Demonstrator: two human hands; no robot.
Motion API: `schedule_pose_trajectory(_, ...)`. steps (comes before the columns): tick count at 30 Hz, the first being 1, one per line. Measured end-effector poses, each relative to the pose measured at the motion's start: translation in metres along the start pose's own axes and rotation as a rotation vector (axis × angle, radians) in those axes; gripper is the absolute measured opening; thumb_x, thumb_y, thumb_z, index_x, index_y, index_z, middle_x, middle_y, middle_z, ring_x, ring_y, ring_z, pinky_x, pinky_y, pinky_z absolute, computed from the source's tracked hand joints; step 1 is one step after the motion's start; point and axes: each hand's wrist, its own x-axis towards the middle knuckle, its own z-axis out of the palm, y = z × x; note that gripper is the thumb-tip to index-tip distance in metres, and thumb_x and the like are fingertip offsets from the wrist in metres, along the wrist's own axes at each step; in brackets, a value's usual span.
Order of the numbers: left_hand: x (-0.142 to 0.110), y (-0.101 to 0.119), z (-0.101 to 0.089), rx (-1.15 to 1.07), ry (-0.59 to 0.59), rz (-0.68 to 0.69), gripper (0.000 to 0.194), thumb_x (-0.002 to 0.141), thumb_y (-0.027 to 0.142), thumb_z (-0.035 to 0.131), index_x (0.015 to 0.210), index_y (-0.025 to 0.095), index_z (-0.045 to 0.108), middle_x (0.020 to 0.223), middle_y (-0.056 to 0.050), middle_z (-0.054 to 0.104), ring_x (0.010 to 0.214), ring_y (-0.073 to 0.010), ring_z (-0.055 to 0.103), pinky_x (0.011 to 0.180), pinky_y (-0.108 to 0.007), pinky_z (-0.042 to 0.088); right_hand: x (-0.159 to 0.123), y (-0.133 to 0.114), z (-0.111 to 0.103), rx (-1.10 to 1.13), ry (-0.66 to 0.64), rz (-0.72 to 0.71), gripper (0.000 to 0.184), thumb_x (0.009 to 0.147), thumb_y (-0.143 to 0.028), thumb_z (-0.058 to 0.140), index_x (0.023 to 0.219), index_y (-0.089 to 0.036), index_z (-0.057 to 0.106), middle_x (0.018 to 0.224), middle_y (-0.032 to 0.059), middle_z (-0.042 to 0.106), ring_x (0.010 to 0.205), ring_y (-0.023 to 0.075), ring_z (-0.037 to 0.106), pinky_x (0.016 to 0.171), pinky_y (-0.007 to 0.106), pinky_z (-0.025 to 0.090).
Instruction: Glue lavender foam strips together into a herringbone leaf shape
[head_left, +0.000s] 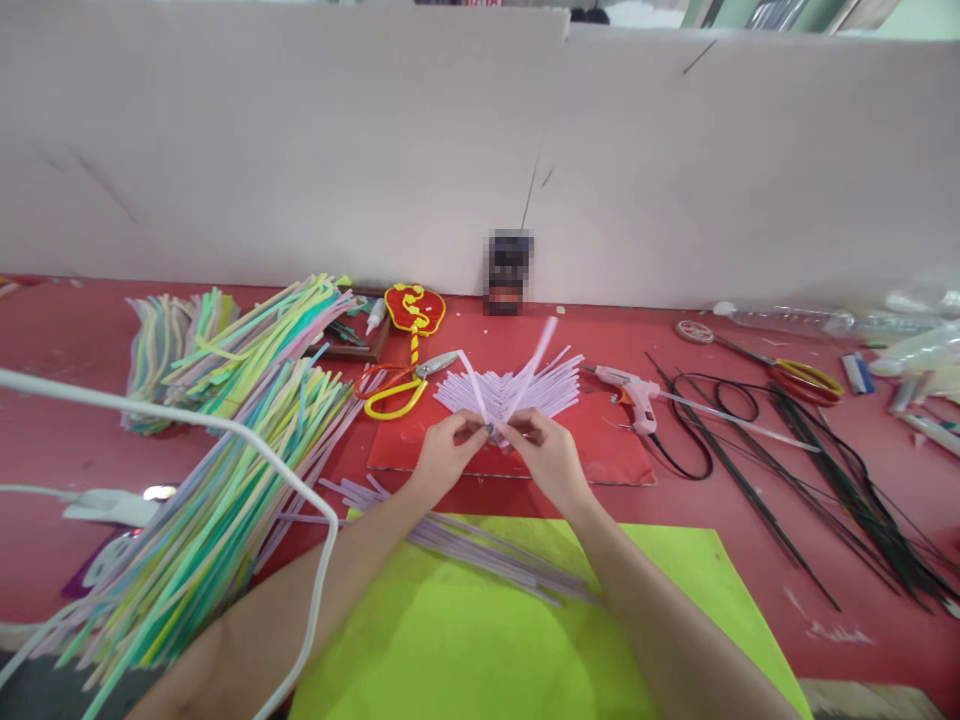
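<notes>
My left hand (448, 452) and my right hand (549, 455) meet at the middle of the bench, thumbs and fingers closed. Between them they pinch a lilac pipe cleaner (538, 362) bent into a V, its two ends pointing up and outward. Just behind the fingertips, many lilac pipe cleaners (561, 388) lie side by side in a leaf-like chevron on a red board (607, 460). My fingers hide the low point of the bend. Loose lilac pipe cleaners (487, 560) lie below my wrists on a yellow-green sheet (465, 640).
Bundles of coloured pipe cleaners (217, 520) and a white cable (327, 560) are on the left. Scissors (397, 388) and a red-yellow ornament (415, 308) lie behind. On the right are a pink glue gun (637, 393), dark stems (847, 490) and more scissors (802, 380).
</notes>
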Motion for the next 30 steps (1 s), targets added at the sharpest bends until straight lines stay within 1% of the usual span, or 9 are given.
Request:
schedule_pose_trajectory(4, 0.004, -0.004, -0.001, -0.099, 0.04, -0.052, 0.022, 0.074, 0.037, 0.063, 0.078, 0.017, 0.057, 0.067, 0.0, 0.066, 0.063, -0.0157, 0.065, 0.066, -0.028, 0.053, 0.004, 0.005, -0.002, 0.084, 0.017, 0.076, 0.028, 0.073, -0.046, 0.067, 0.074, -0.018, 0.06, 0.072, 0.0043, 0.068, 0.065, 0.0183, 0.064, 0.066, 0.033, 0.054)
schedule_pose_trajectory(6, 0.005, -0.004, -0.002, -0.111, 0.044, -0.057, 0.023, 0.074, 0.038, 0.063, 0.079, 0.016, 0.057, 0.068, 0.0, 0.066, 0.063, -0.0155, 0.065, 0.067, -0.028, 0.052, 0.005, 0.006, -0.002, 0.082, 0.027, 0.081, 0.029, 0.072, -0.047, 0.068, 0.073, -0.018, 0.061, 0.071, 0.0044, 0.068, 0.067, 0.0187, 0.064, 0.066, 0.034, 0.054)
schedule_pose_trajectory(9, 0.003, -0.004, -0.001, -0.07, 0.03, -0.04, 0.021, 0.073, 0.036, 0.064, 0.077, 0.016, 0.057, 0.071, -0.001, 0.065, 0.067, -0.0157, 0.064, 0.068, -0.027, 0.051, 0.004, 0.003, -0.003, 0.03, 0.034, 0.033, 0.029, 0.071, -0.046, 0.068, 0.069, -0.019, 0.059, 0.067, 0.0024, 0.065, 0.065, 0.0172, 0.062, 0.065, 0.031, 0.052)
schedule_pose_trajectory(12, 0.0, -0.003, 0.001, 0.049, 0.007, -0.029, 0.02, 0.074, 0.035, 0.064, 0.077, 0.016, 0.059, 0.074, -0.002, 0.066, 0.069, -0.0164, 0.062, 0.069, -0.027, 0.048, 0.002, -0.002, -0.002, -0.047, 0.035, -0.015, 0.026, 0.074, -0.044, 0.065, 0.069, -0.019, 0.059, 0.068, 0.0017, 0.066, 0.066, 0.0163, 0.061, 0.065, 0.029, 0.051)
schedule_pose_trajectory(17, -0.002, -0.002, 0.0, 0.183, -0.022, -0.039, 0.026, 0.081, 0.04, 0.055, 0.071, 0.017, 0.058, 0.064, -0.001, 0.063, 0.061, -0.0158, 0.059, 0.063, -0.026, 0.045, -0.002, -0.005, -0.001, -0.214, 0.03, -0.13, 0.019, 0.078, -0.039, 0.061, 0.075, -0.02, 0.063, 0.074, 0.0021, 0.068, 0.069, 0.0161, 0.062, 0.069, 0.029, 0.051)
schedule_pose_trajectory(20, -0.002, -0.002, 0.0, 0.19, -0.025, 0.006, 0.03, 0.082, 0.043, 0.053, 0.068, 0.017, 0.058, 0.061, -0.001, 0.062, 0.059, -0.0151, 0.058, 0.062, -0.025, 0.045, -0.004, -0.005, 0.0, -0.279, 0.026, -0.205, 0.018, 0.08, -0.037, 0.058, 0.076, -0.02, 0.064, 0.075, 0.0025, 0.067, 0.07, 0.0161, 0.062, 0.07, 0.029, 0.05)
schedule_pose_trajectory(23, -0.002, -0.004, 0.0, 0.185, -0.022, 0.025, 0.032, 0.083, 0.043, 0.051, 0.065, 0.017, 0.056, 0.059, 0.0, 0.061, 0.057, -0.014, 0.057, 0.06, -0.024, 0.045, -0.005, -0.005, 0.0, -0.302, 0.03, -0.246, 0.018, 0.082, -0.036, 0.056, 0.078, -0.021, 0.065, 0.078, 0.0033, 0.068, 0.073, 0.0168, 0.063, 0.072, 0.029, 0.051)
schedule_pose_trajectory(27, 0.001, -0.005, 0.0, 0.129, -0.04, -0.034, 0.035, 0.082, 0.047, 0.05, 0.065, 0.017, 0.055, 0.059, 0.0, 0.06, 0.052, -0.0124, 0.055, 0.055, -0.023, 0.044, -0.004, -0.003, -0.002, -0.315, 0.052, -0.247, 0.019, 0.082, -0.037, 0.056, 0.08, -0.021, 0.066, 0.079, 0.0041, 0.069, 0.073, 0.018, 0.063, 0.072, 0.03, 0.051)
schedule_pose_trajectory(30, 0.003, -0.003, 0.0, 0.087, -0.048, -0.084, 0.037, 0.082, 0.049, 0.049, 0.065, 0.017, 0.053, 0.059, 0.0, 0.06, 0.049, -0.0115, 0.053, 0.052, -0.023, 0.043, -0.003, -0.002, -0.002, -0.283, 0.072, -0.203, 0.02, 0.08, -0.038, 0.058, 0.08, -0.021, 0.067, 0.079, 0.0047, 0.07, 0.073, 0.0188, 0.064, 0.072, 0.031, 0.051)
